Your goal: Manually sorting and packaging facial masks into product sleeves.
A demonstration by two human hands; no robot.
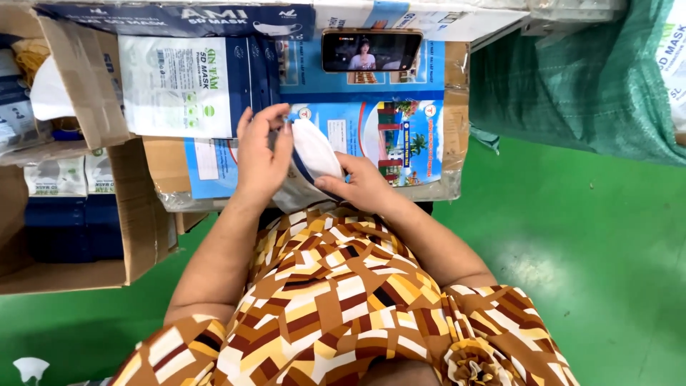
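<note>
holding white mask (314, 150) between both hands, fingers clamped; cardboard box (136, 214) crowds left, open green floor (572, 229) right.

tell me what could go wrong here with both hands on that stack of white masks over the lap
1. The white masks are pinched only at their edges between the left hand and right hand, so the stack may fan out and slip onto the green floor.
2. The phone propped on the work surface is playing a video, which could draw the eyes off the hands.
</note>
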